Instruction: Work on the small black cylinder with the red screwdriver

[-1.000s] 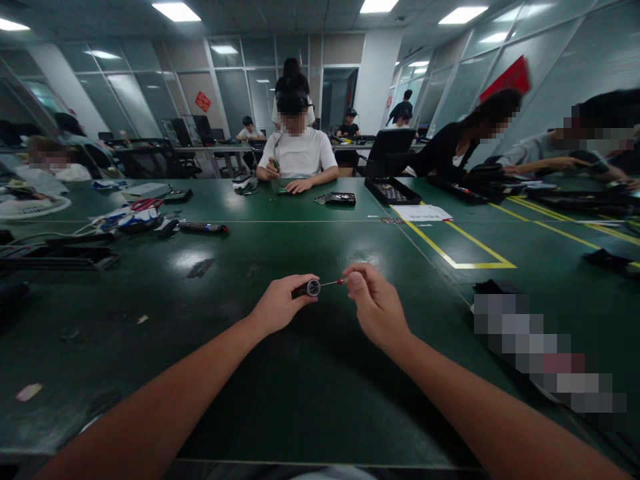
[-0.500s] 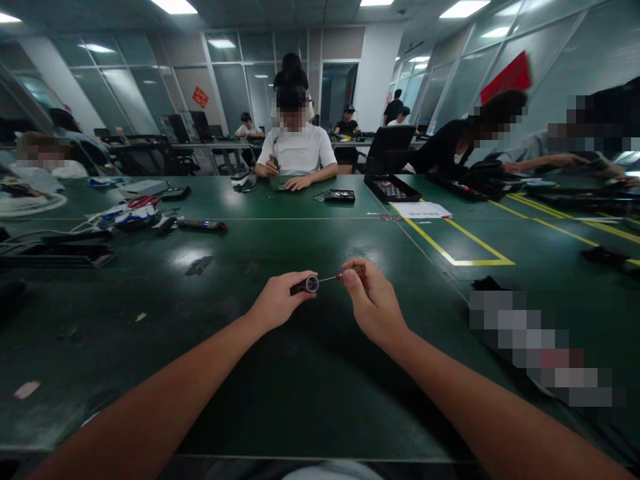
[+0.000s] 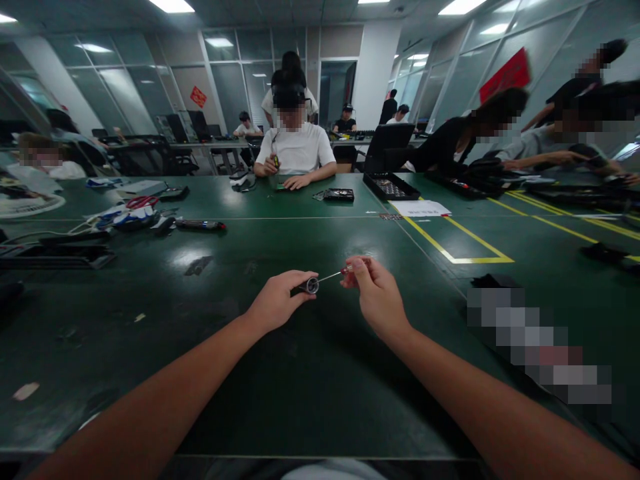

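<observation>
One black tube [image 3: 313,286] is sitting pinched in the left hand [image 3: 273,303] over the green table [image 3: 300,400], round end showing; the right hand [image 3: 380,297] is gripping a screwdriver [image 3: 344,270] by its red handle, shaft slanting down-left to the tube's end; cannot tell if the tip is touching; farther off right, a white paper [image 3: 423,209] and black tray [image 3: 404,197] are lying; a co-worker [image 3: 297,148] in white is sitting opposite.

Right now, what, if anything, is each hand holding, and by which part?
The left hand holds a dark cylinder by its sides; the right hand holds a thin screwdriver by its reddish handle.
</observation>
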`<state>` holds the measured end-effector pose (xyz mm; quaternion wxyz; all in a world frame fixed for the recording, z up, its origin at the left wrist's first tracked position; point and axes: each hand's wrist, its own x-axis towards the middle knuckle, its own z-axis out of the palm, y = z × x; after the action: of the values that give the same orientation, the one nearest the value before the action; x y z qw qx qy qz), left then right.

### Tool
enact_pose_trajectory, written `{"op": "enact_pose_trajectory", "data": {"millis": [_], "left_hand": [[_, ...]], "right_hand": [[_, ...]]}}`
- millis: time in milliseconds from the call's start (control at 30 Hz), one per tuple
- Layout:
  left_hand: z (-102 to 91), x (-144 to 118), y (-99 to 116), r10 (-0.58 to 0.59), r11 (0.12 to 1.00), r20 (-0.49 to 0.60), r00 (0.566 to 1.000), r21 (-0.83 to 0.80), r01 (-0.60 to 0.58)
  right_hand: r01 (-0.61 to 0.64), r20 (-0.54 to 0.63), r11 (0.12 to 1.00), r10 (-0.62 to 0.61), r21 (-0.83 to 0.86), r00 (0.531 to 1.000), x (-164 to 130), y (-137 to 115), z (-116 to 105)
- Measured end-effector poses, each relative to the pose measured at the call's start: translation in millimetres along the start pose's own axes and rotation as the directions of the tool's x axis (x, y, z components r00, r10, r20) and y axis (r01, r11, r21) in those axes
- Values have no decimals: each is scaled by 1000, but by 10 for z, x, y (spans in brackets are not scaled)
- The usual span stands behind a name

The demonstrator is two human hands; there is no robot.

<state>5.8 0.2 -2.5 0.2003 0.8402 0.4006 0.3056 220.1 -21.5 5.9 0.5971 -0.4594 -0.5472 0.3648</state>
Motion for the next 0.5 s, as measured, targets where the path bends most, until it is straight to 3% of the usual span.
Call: {"op": "enact_pose_trajectory", "data": {"millis": [33,133,200,367,500], "left_hand": [[-11,2,12,24,1000,4,1000,19,-24],[-36,15,22,38,998,-11,999,48,-37],[-38,19,8,13,999,-16,1000,35,-13],[-19,10,-14,-37,999,-10,999,-4,37],[-13,6,2,-45,999,-13,999,-25,44]], "right_hand": [[-69,-20,995,71,74,997,38,40,-17],[-297,75,933,288,202,955,131,133,-76],[-323,58,912,319,253,946,158,157,-94],[-158,-43,957,174,243,984,124,113,-38],[-43,-25,991,46,128,999,77,73,-3]]}}
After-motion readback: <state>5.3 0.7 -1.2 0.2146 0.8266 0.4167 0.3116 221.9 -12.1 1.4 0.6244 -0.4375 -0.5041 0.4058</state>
